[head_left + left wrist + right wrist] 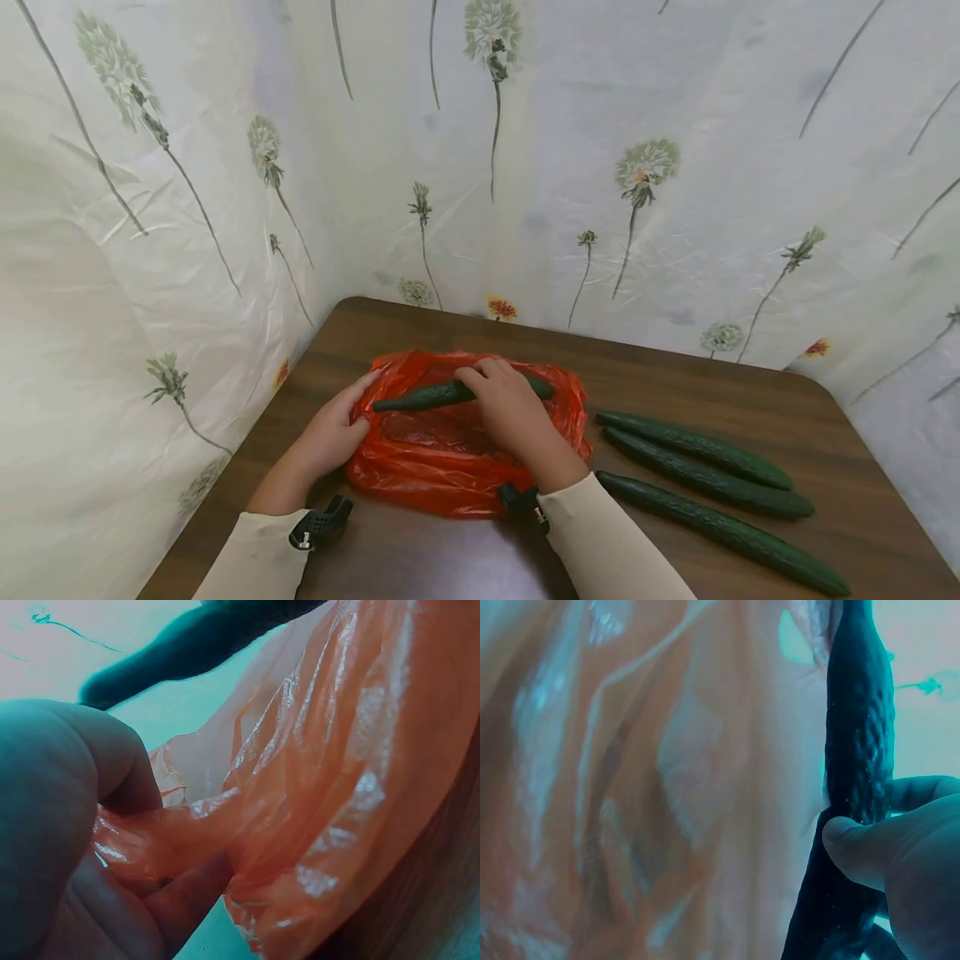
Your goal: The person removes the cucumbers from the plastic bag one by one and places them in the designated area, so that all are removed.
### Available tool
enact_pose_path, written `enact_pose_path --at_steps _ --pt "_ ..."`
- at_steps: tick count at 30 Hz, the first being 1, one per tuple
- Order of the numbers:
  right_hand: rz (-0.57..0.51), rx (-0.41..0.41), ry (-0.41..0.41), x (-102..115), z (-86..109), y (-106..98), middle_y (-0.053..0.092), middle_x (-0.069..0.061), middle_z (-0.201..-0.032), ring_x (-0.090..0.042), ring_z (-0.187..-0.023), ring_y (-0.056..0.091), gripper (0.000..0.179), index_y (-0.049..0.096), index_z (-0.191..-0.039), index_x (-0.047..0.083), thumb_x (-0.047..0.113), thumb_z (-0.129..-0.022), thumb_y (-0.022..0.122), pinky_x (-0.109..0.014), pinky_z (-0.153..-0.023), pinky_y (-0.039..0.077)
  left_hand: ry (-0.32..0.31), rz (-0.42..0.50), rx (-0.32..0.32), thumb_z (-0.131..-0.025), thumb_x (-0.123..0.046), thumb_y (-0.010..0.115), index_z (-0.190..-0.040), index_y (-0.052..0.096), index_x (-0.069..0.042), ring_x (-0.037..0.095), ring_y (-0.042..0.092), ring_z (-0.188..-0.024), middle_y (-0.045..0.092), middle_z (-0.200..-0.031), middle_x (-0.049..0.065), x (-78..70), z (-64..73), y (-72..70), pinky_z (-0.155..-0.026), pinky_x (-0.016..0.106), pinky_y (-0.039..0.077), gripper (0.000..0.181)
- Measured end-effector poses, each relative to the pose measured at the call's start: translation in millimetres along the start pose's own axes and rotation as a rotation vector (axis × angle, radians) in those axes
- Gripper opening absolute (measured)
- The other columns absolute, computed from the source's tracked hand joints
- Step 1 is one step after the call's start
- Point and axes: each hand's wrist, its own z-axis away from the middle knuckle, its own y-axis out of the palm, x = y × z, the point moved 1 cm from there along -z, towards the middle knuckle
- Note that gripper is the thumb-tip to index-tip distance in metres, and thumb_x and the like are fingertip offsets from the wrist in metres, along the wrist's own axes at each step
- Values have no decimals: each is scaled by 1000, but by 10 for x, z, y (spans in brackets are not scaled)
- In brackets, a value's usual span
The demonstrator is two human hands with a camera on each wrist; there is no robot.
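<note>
My right hand (507, 407) grips a dark green cucumber (427, 397) around its middle, over the mouth of a red plastic bag (442, 483). In the right wrist view the thumb (847, 838) lies across the cucumber (861, 712), with fingers behind it. My left hand (330, 432) holds the bag's left edge; in the left wrist view the thin plastic (172, 840) is pinched between thumb and fingers. The cucumber's narrow end points toward the left hand. Three more cucumbers (720, 529) lie on the table to the right of the bag.
The brown wooden table (645, 367) has rounded far corners. Behind and to the left hangs a pale sheet (555, 167) printed with dandelions, close against the table's edges. Black bands with camera mounts (322, 523) sit at both wrists.
</note>
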Motion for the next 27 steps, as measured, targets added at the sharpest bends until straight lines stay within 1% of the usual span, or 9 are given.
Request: enact_pose_path --at_steps 5,9,15,21,23,27 --pt "11 -35 -26 78 22 -80 62 0 -133 -21 -127 55 51 61 -141 24 2 -96 72 -41 -108 51 11 -7 -4 -96 1 53 -166 32 -24 40 35 -153 38 -166 16 0 8 -4 -121 64 31 76" --pt "22 -73 -41 150 54 -177 62 -2 -132 -24 -126 57 49 61 -139 23 -1 -97 69 -43 -107 52 21 -26 -8 -98 2 52 -166 32 -22 42 34 -153 38 -166 18 -4 16 -7 -121 66 29 75" --pt "55 -100 -36 215 140 -318 64 -4 -130 -27 -122 59 49 63 -137 20 -3 -95 70 -45 -102 54 21 -21 1 -99 1 53 -166 31 -21 42 32 -154 36 -167 18 -17 23 -3 -121 66 28 74" --pt "88 -110 -23 216 246 -383 64 -4 -126 -26 -116 61 50 63 -137 19 -4 -93 72 -43 -97 56 34 -17 -2 -97 0 52 -166 32 -21 41 38 -150 38 -166 18 -13 9 -5 -120 63 32 75" --pt "107 -98 -15 212 295 -396 64 -4 -125 -26 -116 61 51 63 -137 20 -3 -93 73 -43 -98 55 27 -14 -1 -97 0 52 -166 32 -22 40 40 -149 39 -165 18 -6 12 -1 -120 62 34 75" --pt "142 -83 11 194 393 -434 64 -5 -127 -27 -118 60 56 63 -138 20 2 -88 81 -45 -100 54 6 -12 13 -98 -2 52 -166 31 -23 40 43 -147 38 -166 18 1 7 -6 -118 61 37 74"
